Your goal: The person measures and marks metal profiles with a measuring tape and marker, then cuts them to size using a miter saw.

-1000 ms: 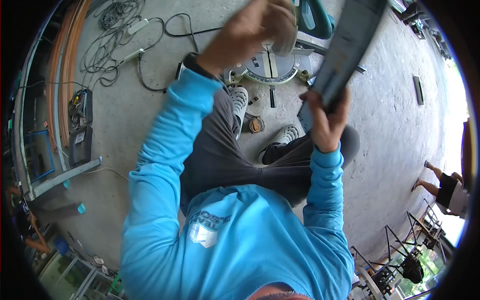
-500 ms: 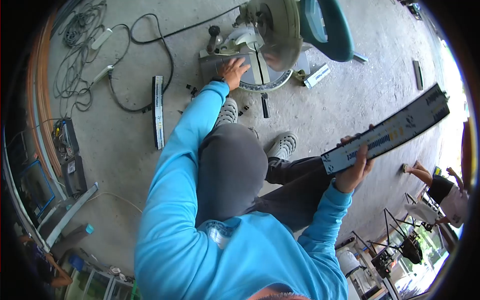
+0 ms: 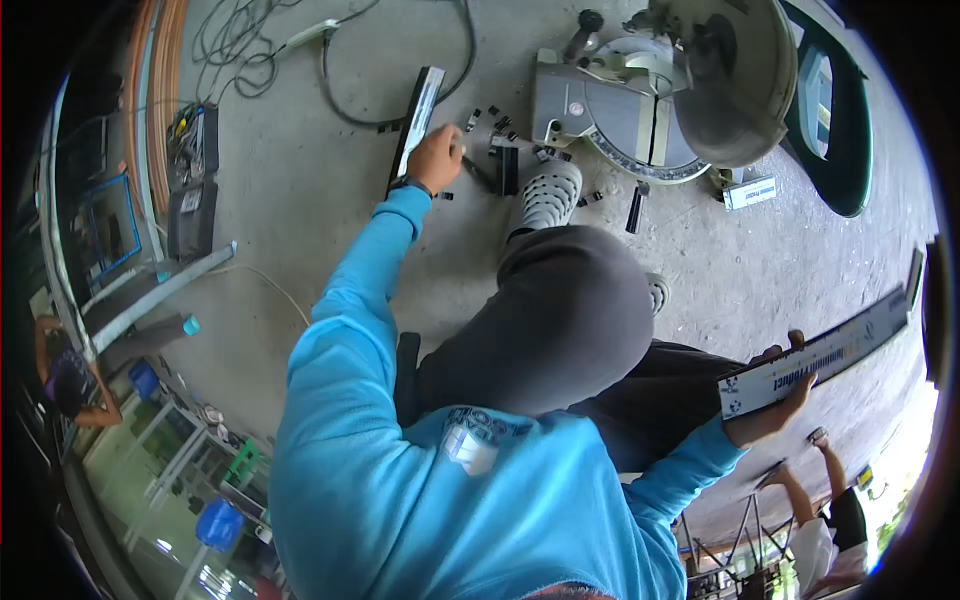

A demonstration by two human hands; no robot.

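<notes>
We crouch on the concrete floor [image 3: 300, 220], one knee up, w/ the mitre saw [image 3: 660, 100] just in front of the shoe [image 3: 548, 195].

Our left hand [image 3: 436, 158] is stretched far out to the near end of a dark strip [image 3: 418, 112]. This strip lies flat on the floor, beside the black cable [image 3: 327, 85]. The fingers are bent down on it, but we cannot tell if they pinch it or only touch it. The arm is so extended prob. because this strip lies well apart from the body, to the left of the saw.

Our right hand [image 3: 770, 412] is closed on one end of a long labelled profile [image 3: 835, 350], w/ fingers wrapped over its edge & the palm under it. The profile is held off the ground & out to the side, away from the knee. In our judgement this is so the long piece does not hit the legs or the saw.

Small black offcuts [image 3: 500, 130] lie scattered nr the saw base, between the left hand & the shoe.

Writing: on the white band of the held profile we read "Product". The letters before it are too small, & there is a round logo at the end. A short white-labelled piece [image 3: 748, 192] lies by the saw, text not legible. The shirt print is upside down for us & not readable.
</notes>
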